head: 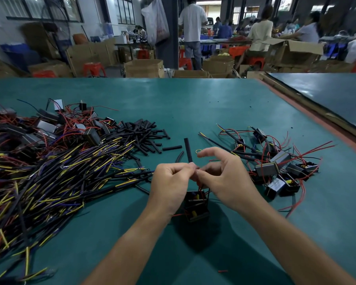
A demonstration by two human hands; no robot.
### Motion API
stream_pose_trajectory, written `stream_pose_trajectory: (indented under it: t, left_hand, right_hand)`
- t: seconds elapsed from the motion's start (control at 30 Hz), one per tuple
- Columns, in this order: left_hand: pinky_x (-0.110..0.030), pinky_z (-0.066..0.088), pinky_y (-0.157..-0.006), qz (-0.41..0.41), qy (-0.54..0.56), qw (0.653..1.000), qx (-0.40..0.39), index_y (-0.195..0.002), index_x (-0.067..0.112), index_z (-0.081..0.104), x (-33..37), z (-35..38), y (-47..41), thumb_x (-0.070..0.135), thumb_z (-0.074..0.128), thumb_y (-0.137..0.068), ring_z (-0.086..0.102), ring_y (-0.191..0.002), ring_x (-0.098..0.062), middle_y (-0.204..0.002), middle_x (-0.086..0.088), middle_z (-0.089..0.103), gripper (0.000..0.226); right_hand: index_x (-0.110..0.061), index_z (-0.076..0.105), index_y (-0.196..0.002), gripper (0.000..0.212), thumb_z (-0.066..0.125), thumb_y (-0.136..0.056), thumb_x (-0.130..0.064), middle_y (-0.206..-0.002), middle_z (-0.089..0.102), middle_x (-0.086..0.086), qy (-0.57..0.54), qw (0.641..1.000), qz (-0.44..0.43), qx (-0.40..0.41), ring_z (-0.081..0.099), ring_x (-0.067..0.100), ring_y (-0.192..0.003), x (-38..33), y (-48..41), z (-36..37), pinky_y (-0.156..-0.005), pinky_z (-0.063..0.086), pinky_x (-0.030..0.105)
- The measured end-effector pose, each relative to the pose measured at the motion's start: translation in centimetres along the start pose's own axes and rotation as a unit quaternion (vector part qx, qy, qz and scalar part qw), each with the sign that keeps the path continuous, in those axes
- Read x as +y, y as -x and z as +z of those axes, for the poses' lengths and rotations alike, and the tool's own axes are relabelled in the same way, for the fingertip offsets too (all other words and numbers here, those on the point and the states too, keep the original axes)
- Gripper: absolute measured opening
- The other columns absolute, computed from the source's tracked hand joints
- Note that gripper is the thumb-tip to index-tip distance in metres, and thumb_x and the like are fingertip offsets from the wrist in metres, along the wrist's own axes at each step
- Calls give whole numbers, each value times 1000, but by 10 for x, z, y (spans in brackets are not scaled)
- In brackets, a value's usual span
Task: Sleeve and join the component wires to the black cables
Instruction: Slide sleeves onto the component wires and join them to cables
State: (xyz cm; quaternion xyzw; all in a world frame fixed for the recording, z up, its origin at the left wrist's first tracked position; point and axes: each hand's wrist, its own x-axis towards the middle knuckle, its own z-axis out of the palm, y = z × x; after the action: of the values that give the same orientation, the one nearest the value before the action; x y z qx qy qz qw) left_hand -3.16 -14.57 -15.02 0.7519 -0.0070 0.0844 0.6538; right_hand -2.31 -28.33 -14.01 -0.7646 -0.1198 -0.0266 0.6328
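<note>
Head view – where is the sleeve (187,150) now?
– Its lower end is pinched in the fingertips of the left hand (171,182). It stands up from there, with the long axis pointing away from the person.
– And the right hand (220,175)?
– Its thumb meets the same spot, and the forefinger is lifted. Whether it really pinches a wire, I cannot tell.
– The component (195,204)?
– Just under both hands. Its red wires (198,183) climb to the pinch.
– What decides the next move?
– I think the wire must enter the sleeve from below, along its axis. The black cables (49,171) lie on the surface (193,103) to the left, nearer the left hand.
</note>
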Motion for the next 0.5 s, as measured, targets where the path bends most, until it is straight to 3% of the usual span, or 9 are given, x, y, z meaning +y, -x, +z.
stream_pose_trajectory:
  t: [0.13,0.27,0.4,0.5]
  left_hand:
    - [-11,33,-44,10,-21,1000,-7,-60,26,75,1,-1,-1,23,61,-89,48,-40,3,-48,12,61,32]
    - [-25,31,-48,21,-55,998,-6,-63,8,71,-1,-3,-2,36,56,-74,38,-45,-12,-48,1,51,33]
    - [-24,26,-45,29,-91,995,-9,-57,0,59,-1,-5,-4,36,56,-72,33,-45,-14,-43,4,36,39]
    - [-28,24,-47,40,-101,994,3,-58,1,60,-1,-8,-5,42,58,-71,30,-46,-17,-46,-2,33,44]
  right_hand:
    - [-33,63,-117,41,77,-83,-16,-70,70,7,69,996,-47,-16,59,16,-63,0,0,-3,-73,54,42]
    - [-30,65,-123,44,75,-84,-15,-69,67,2,143,987,-71,-13,53,9,-60,4,0,-4,-68,50,33]
    - [-25,74,-88,15,74,-82,-11,-65,68,-7,158,984,-86,-8,54,5,-56,2,1,-2,-61,51,30]
    - [-21,74,-83,10,72,-82,-11,-67,70,-7,151,984,-90,-15,61,11,-60,1,1,0,-64,55,35]
